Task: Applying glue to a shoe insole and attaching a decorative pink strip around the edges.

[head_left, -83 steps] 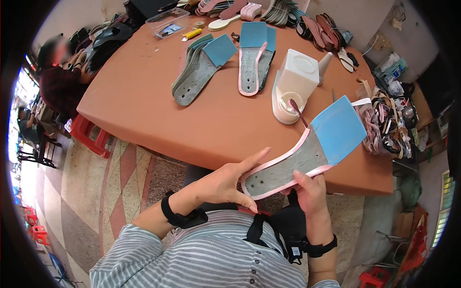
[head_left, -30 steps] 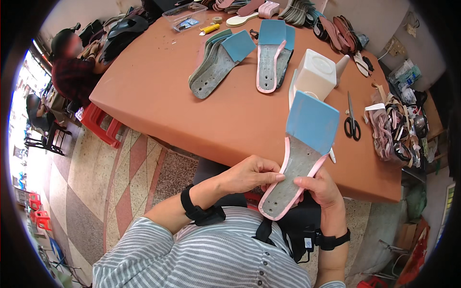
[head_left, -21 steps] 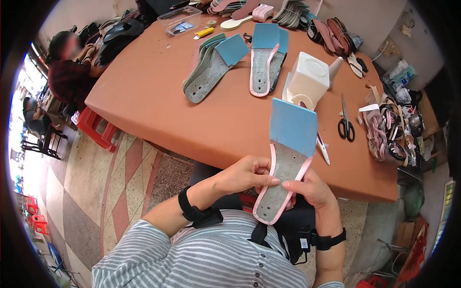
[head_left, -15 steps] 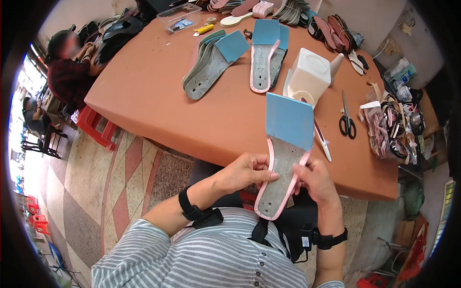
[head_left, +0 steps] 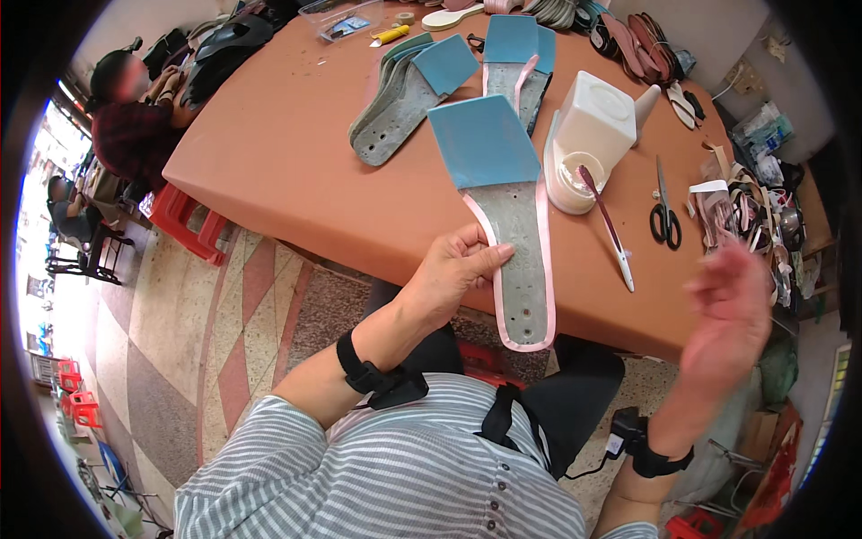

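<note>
My left hand grips the left edge of a shoe insole, grey with a pink rim and a blue forepart, held up over the near edge of the orange table. My right hand is off to the right, blurred, fingers apart and holding nothing. A white glue pot with a brush leaning out of it stands just beyond the insole. Black scissors lie to its right.
More grey and blue insoles lie at the table's far side. Straps and shoe parts pile up at the right edge. A seated person works at the left end, with red stools on the tiled floor.
My right hand has let go of the insole and swung out to the right. The left hand alone now holds it, turned more upright toward the table.
</note>
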